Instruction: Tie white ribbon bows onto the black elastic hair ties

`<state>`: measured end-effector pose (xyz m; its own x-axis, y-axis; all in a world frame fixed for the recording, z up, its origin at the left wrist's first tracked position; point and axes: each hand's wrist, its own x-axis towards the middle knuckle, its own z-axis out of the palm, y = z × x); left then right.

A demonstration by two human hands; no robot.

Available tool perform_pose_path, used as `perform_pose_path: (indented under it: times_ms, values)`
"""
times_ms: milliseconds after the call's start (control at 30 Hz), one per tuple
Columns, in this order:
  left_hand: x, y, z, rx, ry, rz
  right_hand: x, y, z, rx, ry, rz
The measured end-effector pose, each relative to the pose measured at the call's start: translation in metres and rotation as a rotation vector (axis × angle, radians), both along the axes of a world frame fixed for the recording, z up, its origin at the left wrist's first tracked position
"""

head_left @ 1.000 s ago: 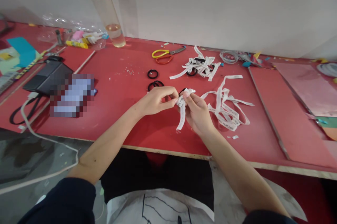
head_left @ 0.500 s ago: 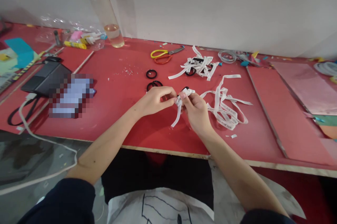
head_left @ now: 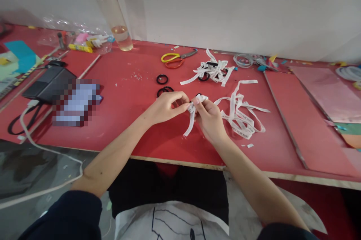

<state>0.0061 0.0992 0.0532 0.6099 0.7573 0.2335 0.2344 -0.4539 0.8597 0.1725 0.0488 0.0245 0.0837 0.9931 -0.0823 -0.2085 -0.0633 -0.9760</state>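
Observation:
A white printed ribbon (head_left: 190,122) hangs down between my two hands, and a black band shows partly behind it. My left hand (head_left: 172,105) is closed, thumb and fingertips pinching at the ribbon's left side. My right hand (head_left: 207,115) grips the ribbon between thumb and forefinger, with a short white end poking out above. Just beyond my left hand lie black hair ties (head_left: 162,79), some partly covered by it. To the right of my right hand a long loose ribbon (head_left: 242,121) lies in loops. Farther back is a pile of ribbon-tied black bands (head_left: 216,70).
Scissors (head_left: 177,58) with yellow and red handles lie near the wall. A water bottle (head_left: 120,25) stands at the back left. A black power bank (head_left: 52,84) with a white cable (head_left: 53,151) and a blurred-out phone-like object lie left. A raised red board (head_left: 307,127) is on the right.
My hands stay almost in place. The ribbon between my fingers has shifted slightly, and my left fingertips have moved a little.

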Motion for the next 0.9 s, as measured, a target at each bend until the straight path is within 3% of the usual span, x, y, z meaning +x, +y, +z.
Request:
perform_pose_path:
  times_ms: [133, 533, 733, 900]
  values:
    - [-0.0003, 0.0007, 0.0001, -0.002, 0.021, -0.014, 0.0005, -0.0010, -0.0004, 0.026, -0.062, -0.008]
    - [0.0004, 0.0007, -0.0023, 0.010, 0.003, -0.033, -0.0013, 0.0000, 0.0031, -0.073, 0.118, 0.019]
    - [0.0008, 0.0040, -0.0041, -0.047, -0.067, 0.049, -0.0003, -0.0007, 0.0047, 0.004, 0.160, 0.039]
    - [0.0008, 0.0051, -0.0070, 0.045, -0.045, 0.046, -0.0009, -0.0016, 0.0032, 0.080, 0.087, 0.073]
